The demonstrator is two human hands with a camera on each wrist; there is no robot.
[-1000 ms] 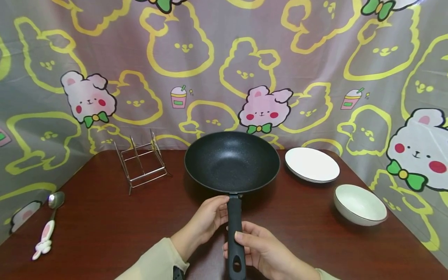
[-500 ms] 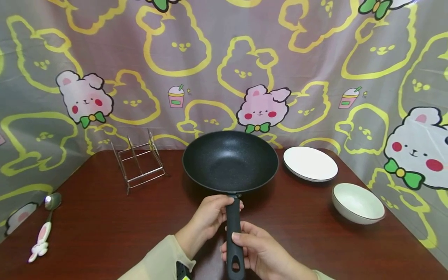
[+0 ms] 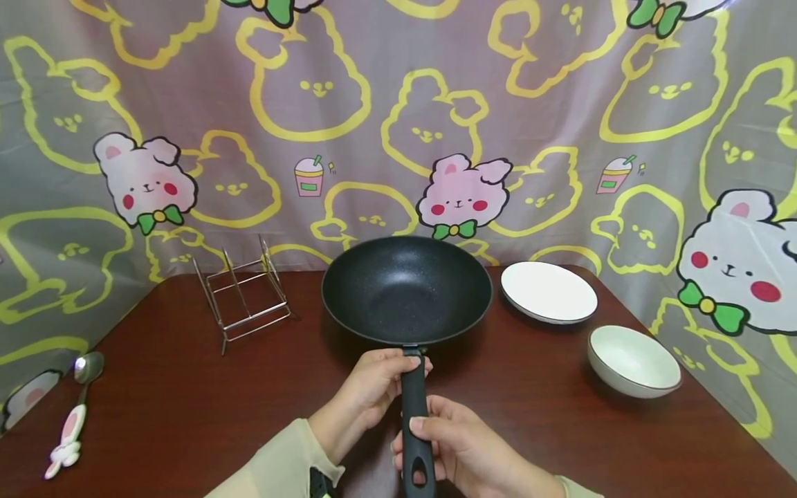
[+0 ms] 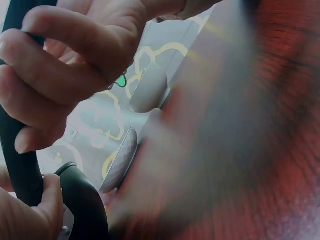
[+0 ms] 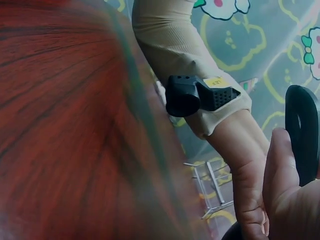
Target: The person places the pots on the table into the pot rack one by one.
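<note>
A black non-stick pan [image 3: 406, 289] is held above the dark red table [image 3: 187, 387], its long black handle [image 3: 414, 415] pointing toward me. My left hand [image 3: 373, 386] grips the handle just below the pan's bowl, fingers curled round it [image 4: 45, 75]. My right hand [image 3: 457, 446] holds the handle's lower end near the hanging hole [image 5: 302, 135], thumb across the front. The pan is empty inside.
A wire rack [image 3: 245, 294] stands at the back left. A white plate [image 3: 548, 292] and a white bowl [image 3: 634, 360] sit to the right. A spoon with a bunny handle [image 3: 71, 415] lies at the left edge. A printed curtain [image 3: 398, 104] closes the back.
The pan and both hands have barely shifted; my left fingers have wrapped further round the handle than a second ago. The view has drifted slightly.
</note>
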